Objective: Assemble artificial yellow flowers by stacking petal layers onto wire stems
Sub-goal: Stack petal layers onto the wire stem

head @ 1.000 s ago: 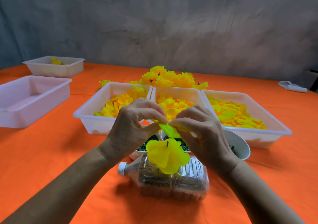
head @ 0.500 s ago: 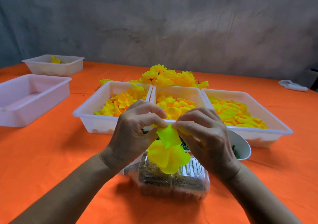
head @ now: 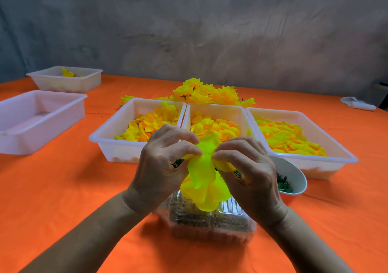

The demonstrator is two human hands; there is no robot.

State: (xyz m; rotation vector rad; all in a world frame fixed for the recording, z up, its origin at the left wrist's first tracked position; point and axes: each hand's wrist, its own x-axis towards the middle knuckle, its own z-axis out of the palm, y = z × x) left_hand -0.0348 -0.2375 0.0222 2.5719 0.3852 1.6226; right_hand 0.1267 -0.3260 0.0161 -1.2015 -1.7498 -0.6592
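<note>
My left hand [head: 162,163] and my right hand [head: 249,174] pinch a yellow petal layer [head: 202,163] between thumbs and fingertips, held over a larger yellow flower [head: 206,193]. That flower stands above a clear plastic bottle [head: 210,224] lying on its side with brown filling. The stem is hidden by petals and fingers. Three white trays of yellow petals sit behind: left [head: 109,134], middle [head: 218,110], right [head: 344,157]. Finished yellow flowers [head: 205,94] are heaped behind the trays.
A white bowl [head: 294,174] with dark green pieces sits under my right hand's far side. Two more white trays stand at the left, near [head: 31,125] and far [head: 65,81]. A white object [head: 357,103] lies at the far right. The tablecloth [head: 63,188] is orange.
Both hands have spread the small petal layer wider and brought it down against the flower on the bottle. The layer now covers the flower's centre.
</note>
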